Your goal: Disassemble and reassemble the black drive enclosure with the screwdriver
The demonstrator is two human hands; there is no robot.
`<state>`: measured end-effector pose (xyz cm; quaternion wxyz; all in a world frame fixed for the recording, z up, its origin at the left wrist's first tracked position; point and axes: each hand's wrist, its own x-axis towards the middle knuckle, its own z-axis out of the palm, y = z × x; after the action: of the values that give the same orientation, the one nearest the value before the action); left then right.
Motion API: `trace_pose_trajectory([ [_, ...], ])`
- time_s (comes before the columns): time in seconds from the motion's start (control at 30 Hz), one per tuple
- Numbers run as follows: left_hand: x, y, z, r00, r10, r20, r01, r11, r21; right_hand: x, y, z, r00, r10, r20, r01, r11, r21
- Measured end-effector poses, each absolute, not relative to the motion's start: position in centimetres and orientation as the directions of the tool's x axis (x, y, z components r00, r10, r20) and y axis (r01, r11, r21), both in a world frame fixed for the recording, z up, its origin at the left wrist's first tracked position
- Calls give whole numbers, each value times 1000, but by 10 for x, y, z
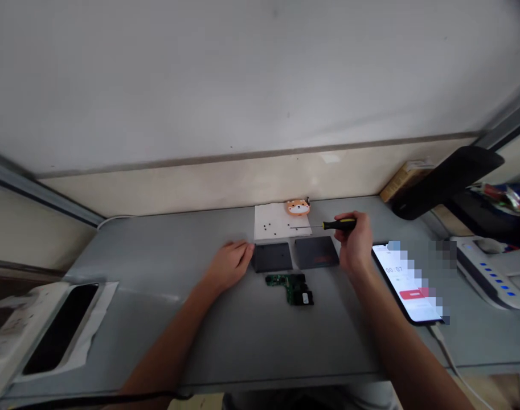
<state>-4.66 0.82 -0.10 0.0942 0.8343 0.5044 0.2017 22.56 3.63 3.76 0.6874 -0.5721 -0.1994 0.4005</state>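
My right hand [354, 242] is closed around the black and yellow handle of a screwdriver [340, 225]. Its thin shaft points left, with the tip over a white sheet of paper [262, 215] close to several tiny dark screws [275, 233]. My left hand [230, 263] has its fingers curled together at the left edge of a dark grey casing half [271, 257]. A second dark casing piece [316, 252] lies just right of it. Nearer to me is a green and black circuit board [291, 289], lying flat and apart from both hands.
An orange animal-faced object [298, 208] sits on the paper's back corner. To the right are a lit phone [407, 285] with a cable, a white power strip [490, 273] and a black cylindrical object [447, 182]. A dark phone-like slab [62, 327] lies at the left.
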Motion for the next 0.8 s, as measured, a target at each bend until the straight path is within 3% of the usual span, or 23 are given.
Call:
trace_pose_trajectory([
  [0.2,-51,14,-5,324,895,305,831,-424,361,227,40,34,586,779,-223,-347,-7,-938],
  [0.8,-57,14,-3,338,886,317,818,-443,367,214,37,38,614,757,-223,-264,-69,-962],
])
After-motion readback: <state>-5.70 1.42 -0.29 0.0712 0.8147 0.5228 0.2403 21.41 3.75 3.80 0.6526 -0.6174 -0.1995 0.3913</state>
